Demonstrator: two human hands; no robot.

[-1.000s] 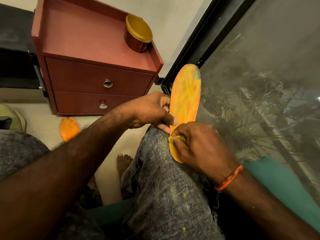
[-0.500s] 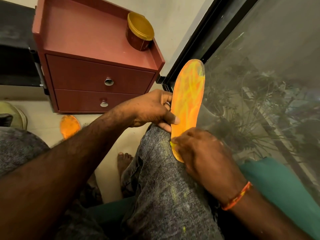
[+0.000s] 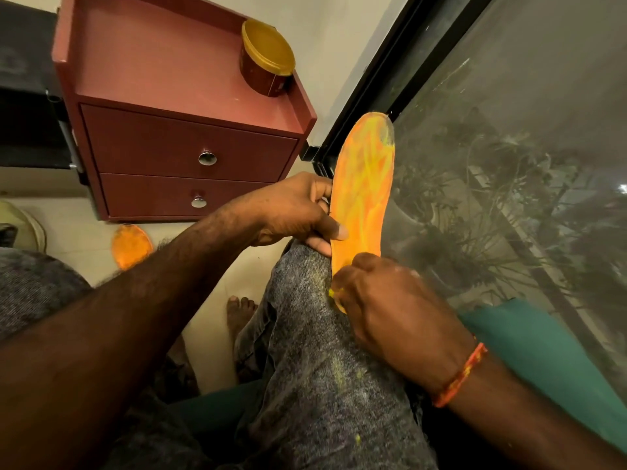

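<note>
1. Holding the orange insole [image 3: 363,184] up on end, I rest its heel on my knee [image 3: 305,283], right under my right hand [image 3: 383,307].
2. My left hand [image 3: 288,212] pinches the long side of the insole. The thumb lies flat on the front and the fingers curl behind it.
3. My right hand sits low on the heel end. Its fingers are curled tight round a small yellow bit [image 3: 330,293]. I cannot tell what that bit is.
4. Yellow streaks cross most of the front, from just above my right hand up to the toe. So I think most of the rubbing is done.
5. The toe tip, far above my left hand, looks grey and bare. The heel is hidden under my right hand. Those two parts may be left to do.
6. Both my arms reach forward and meet at the insole. My right wrist bends down over my leg.
7. A second insole [image 3: 131,245] lies on the floor, off to the left of my left arm. I guess it comes next.
8. A tin [image 3: 266,59] with a yellow lid stands on the red cabinet [image 3: 176,79], well above my left hand.
</note>
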